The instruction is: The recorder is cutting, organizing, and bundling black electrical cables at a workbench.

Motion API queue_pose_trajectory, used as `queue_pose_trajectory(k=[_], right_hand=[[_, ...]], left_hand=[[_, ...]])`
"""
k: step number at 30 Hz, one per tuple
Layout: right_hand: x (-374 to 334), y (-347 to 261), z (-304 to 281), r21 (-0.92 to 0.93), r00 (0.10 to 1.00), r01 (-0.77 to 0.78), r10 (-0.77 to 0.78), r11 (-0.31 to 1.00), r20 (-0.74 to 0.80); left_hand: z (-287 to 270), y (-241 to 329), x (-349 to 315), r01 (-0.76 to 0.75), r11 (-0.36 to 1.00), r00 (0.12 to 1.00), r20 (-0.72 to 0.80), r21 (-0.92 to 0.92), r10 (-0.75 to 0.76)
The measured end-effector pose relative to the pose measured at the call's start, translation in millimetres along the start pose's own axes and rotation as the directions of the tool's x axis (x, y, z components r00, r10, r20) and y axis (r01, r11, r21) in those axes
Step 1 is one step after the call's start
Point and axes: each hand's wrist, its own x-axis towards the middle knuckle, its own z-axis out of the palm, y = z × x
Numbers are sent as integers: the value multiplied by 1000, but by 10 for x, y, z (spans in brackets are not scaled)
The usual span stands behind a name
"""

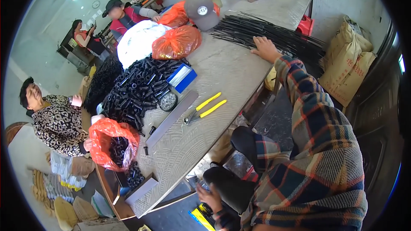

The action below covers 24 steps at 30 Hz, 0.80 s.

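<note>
My right hand (266, 50) lies at the edge of a long bundle of thin black rods (261, 32) on the table, fingers stretched out and gripping nothing. Low beside my knees, my left hand (209, 197) is off the table with its fingers apart, near a yellow and blue package (202, 217) holding dark items. Cutting pliers with yellow handles (209, 106) lie with handles spread on the tabletop (222, 72). Beside them is a flat metal bar (173, 119). Past the bar, a round clear dish (168, 101) of small pieces and a blue box (182, 78) adjoin heaped black tubular parts (137, 85).
A red plastic bag (115, 141) of black parts stands at the table's left end, near a person in patterned clothing (60, 122). Orange bags (176, 42), a white bag (139, 42) and a cap (202, 12) sit farther back. Brown sacks (349, 60) stand right. Two other people are behind.
</note>
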Motion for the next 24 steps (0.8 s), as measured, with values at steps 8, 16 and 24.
queue_pose_trajectory(k=[8,16,24], right_hand=[[-95,-225,109,-57,987,51,-59,997,-146],[-177,-291,186,-60,987,63,-71,996,-147],[-386,-549,-31,170,957,289,-291,942,-19]], left_hand=[[347,525,-272,-205,972,966,139,-113,220],[354,639,-226,-209,973,970,106,-100,220],[376,605,-235,-234,967,965,93,-105,244]])
